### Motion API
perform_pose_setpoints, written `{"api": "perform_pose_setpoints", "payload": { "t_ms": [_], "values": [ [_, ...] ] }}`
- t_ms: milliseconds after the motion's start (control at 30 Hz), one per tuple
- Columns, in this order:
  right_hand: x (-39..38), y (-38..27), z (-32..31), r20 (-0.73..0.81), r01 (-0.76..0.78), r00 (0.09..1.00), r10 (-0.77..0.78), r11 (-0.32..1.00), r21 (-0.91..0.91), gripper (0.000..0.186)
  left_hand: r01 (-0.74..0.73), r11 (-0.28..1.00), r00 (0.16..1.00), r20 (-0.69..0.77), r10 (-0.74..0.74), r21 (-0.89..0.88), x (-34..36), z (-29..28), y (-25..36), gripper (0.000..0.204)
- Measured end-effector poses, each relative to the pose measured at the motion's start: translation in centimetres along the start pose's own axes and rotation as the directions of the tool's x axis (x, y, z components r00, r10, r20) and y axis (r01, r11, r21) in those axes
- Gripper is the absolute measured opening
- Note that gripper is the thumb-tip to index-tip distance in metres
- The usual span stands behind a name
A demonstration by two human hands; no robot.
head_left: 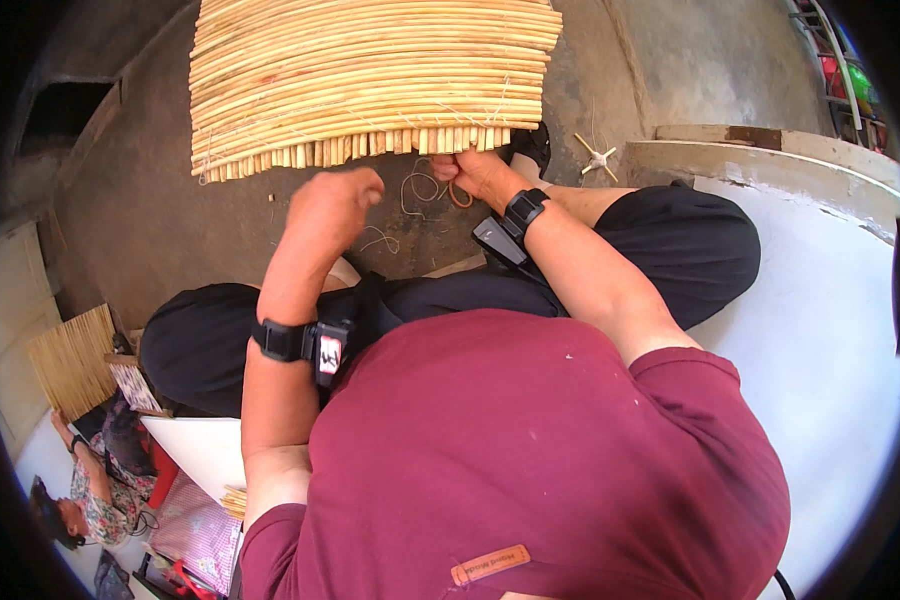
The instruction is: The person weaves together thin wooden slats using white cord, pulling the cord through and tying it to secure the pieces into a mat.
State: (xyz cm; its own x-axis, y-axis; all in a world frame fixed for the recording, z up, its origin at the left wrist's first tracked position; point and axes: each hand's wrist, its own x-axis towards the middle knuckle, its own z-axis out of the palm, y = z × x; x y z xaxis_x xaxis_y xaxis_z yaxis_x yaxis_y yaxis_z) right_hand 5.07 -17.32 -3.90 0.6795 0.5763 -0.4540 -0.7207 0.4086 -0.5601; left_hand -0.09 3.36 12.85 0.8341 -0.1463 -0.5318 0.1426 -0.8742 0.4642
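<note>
A mat of pale, slender sticks (370, 80) bound with string spreads ahead of me, its near edge a row of cut stick ends. At that edge is my right hand (478, 172), its fingers closed close under the sticks. An orange-brown loop (460, 195), like a scissors handle, shows at its fingers; the rest of it is hidden. My left hand (332, 205) is raised just short of the mat, fingers curled together; what they hold, if anything, is too small to see. Loose pale string (410, 195) trails between the hands.
Crossed sticks wound with thread (597, 160) lie on the concrete floor (130, 200) at right. A worn ledge (760, 150) runs beside my right knee. At lower left, another person (100, 490) sits by a second stick mat (75, 360). Shelving (840, 70) stands at the far right.
</note>
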Motion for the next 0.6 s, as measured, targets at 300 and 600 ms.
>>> {"api": "perform_pose_setpoints", "payload": {
  "t_ms": [300, 600],
  "values": [
    [2.0, 1.7, -1.2, -0.211, 0.120, 0.977, -0.038, 0.911, 0.396, 0.015, -0.283, 0.834, 0.697, -0.496, 0.519, 0.474, 5.9, 2.9, -1.5, 0.089],
    [1.7, 0.1, 1.2, -0.169, 0.380, 0.831, -0.530, 0.762, -0.524, 0.027, -0.105, 0.861, 0.711, -0.568, 0.415, 0.498, 7.6, 3.9, -1.1, 0.089]
  ]
}}
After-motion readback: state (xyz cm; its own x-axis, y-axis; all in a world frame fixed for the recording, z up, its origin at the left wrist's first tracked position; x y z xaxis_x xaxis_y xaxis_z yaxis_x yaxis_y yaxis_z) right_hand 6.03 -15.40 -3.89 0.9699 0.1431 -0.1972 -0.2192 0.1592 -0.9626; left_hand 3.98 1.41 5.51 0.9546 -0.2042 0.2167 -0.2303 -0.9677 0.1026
